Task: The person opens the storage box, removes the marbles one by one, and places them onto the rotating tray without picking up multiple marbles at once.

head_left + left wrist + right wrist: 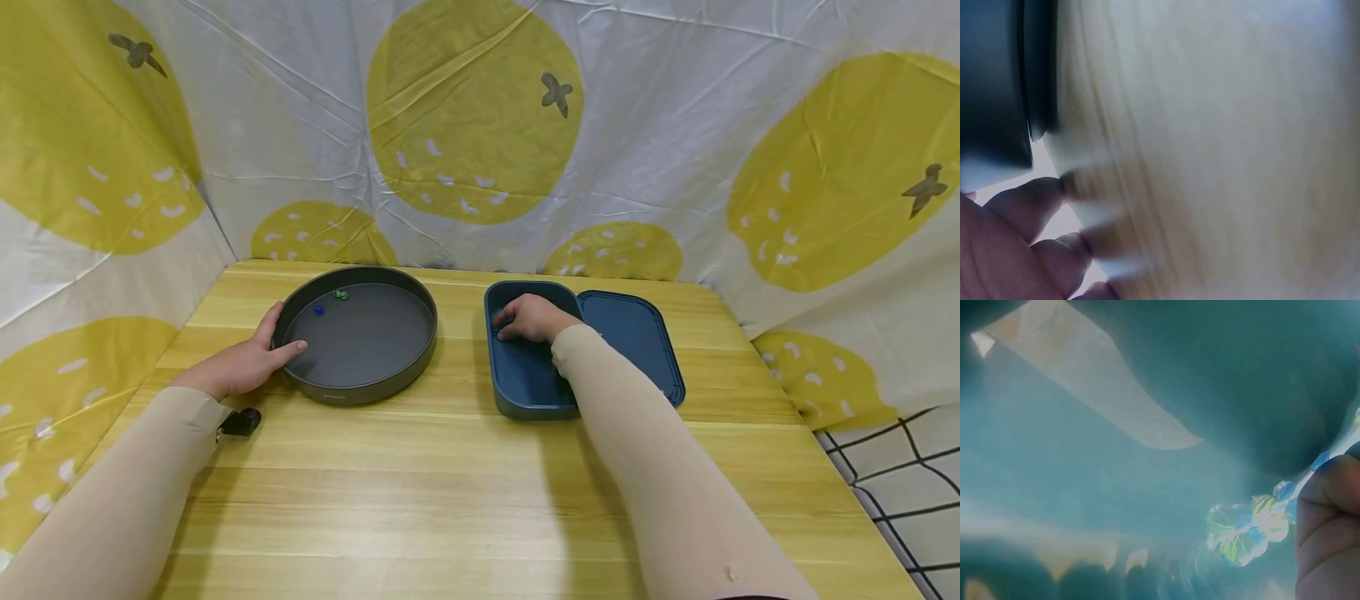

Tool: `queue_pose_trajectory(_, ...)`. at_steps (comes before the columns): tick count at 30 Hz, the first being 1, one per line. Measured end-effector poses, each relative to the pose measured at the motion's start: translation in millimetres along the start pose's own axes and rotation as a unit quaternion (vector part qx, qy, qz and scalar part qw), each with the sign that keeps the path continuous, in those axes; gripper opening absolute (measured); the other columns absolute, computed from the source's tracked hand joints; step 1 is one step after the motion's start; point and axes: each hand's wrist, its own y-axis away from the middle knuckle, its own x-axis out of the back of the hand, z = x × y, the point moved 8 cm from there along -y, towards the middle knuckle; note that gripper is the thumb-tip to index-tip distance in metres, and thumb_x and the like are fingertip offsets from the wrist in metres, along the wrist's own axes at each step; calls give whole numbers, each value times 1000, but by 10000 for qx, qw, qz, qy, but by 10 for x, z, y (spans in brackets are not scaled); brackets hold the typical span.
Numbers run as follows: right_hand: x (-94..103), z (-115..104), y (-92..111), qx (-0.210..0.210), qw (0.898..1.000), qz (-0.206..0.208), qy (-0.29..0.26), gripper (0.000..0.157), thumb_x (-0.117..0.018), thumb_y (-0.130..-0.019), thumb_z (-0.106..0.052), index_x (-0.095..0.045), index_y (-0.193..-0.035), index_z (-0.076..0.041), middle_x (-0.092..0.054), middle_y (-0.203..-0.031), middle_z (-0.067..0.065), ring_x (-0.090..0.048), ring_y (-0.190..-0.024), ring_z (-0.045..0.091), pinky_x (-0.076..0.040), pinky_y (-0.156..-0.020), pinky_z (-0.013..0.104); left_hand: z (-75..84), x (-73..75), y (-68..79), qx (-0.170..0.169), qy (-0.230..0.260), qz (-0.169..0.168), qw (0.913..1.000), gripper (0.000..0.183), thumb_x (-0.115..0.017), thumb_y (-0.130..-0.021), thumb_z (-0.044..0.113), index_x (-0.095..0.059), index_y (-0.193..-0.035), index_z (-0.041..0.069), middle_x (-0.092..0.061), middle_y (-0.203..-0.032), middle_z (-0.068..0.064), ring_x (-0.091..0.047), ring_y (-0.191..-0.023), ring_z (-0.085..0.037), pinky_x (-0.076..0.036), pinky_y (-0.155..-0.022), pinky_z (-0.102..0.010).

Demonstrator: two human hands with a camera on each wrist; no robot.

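Reaching into the dark-blue, round-cornered rectangular container (525,379), the right hand (531,318) has its fingers bent near the left wall; whether they pinch anything I cannot tell. Beside its thumb, the right wrist view shows glossy clear balls (1244,532) tinted yellow-green and blue. The left hand (243,364) holds the round, matte dark-grey pan (367,346), thumb over the rim and fingers outside. Small green balls (342,295) and one blue ball (318,310) sit toward the pan's far left. The container's long axis runs front to back, open top upward; a flat dark-blue lid (637,333) lies just to its right. Smooth wood-grained counter (420,492) spreads between pan and container and widely before both.
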Motion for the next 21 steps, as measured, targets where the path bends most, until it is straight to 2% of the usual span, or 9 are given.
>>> queue_pose_trajectory(6, -19, 1, 1, -116, 9998, -87, -126, 37, -75, -99, -25, -74, -134, -14, -66, -147, 10, -55, -143, 31, -44, -118, 46, 7, 4, 1, -3, 19, 2, 10000, 104, -38, -108, 65, 35, -161, 12, -3, -165, -46, -40, -140, -66, -37, -112, -72)
queue_pose_trajectory(13, -40, -4, 3, -197, 9995, -166, -199, 35, -75, -99, -25, -75, -133, -14, -67, -145, 9, -56, -139, 29, -44, -117, 44, 26, 13, 0, -12, 45, -2, 10000, 103, -38, -109, 64, 34, -161, 11, 2, -166, -45, -35, -143, -67, -34, -114, -73)
queue_pose_trajectory(21, -51, -15, 34, -210, 9991, -188, -322, 34, -74, -100, -24, -75, -131, -13, -66, -146, 8, -55, -140, 28, -45, -116, 43, 10, 1, -9, -22, 16, -9, 10000, 103, -37, -109, 64, 35, -160, 11, 4, -166, -45, -38, -142, -66, -34, -114, -73)
